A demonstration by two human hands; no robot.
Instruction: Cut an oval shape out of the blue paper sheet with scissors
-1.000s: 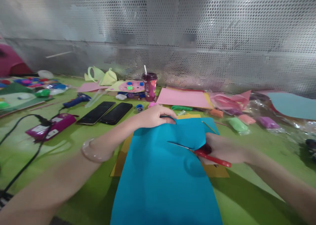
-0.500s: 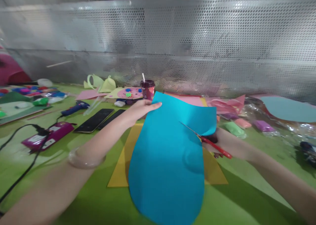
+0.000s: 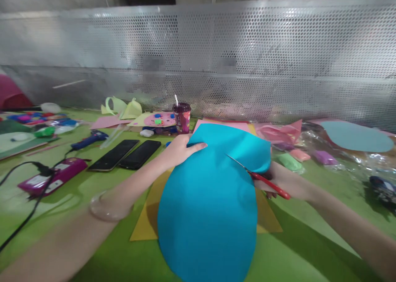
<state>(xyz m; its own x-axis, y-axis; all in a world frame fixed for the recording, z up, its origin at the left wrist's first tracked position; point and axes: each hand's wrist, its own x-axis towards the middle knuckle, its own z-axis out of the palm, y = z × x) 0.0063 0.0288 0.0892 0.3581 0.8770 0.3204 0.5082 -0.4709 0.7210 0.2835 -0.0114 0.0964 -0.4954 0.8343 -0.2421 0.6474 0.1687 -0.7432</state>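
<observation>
1. Your left hand (image 3: 181, 149) pinches the upper left edge of a blue foam sheet (image 3: 210, 207), thumb on its face, lifting it clear of the bench (image 3: 297, 249).
2. Your right hand (image 3: 283, 182) is closed on the red handles of a pair of scissors (image 3: 256, 175), half hidden behind the sheet's right edge; the blades lie across the sheet's upper right corner.
3. The blue sheet bows toward you above a yellow sheet (image 3: 148, 218) lying flat on the green bench.
4. Left of your left hand, two dark phones (image 3: 125, 154) lie side by side, with a magenta box (image 3: 49, 178) and its black cable nearer the edge.
5. Behind, a lidded cup (image 3: 182, 117) with a straw stands near a pink sheet (image 3: 235, 126) and bagged clay pieces (image 3: 289, 161).
</observation>
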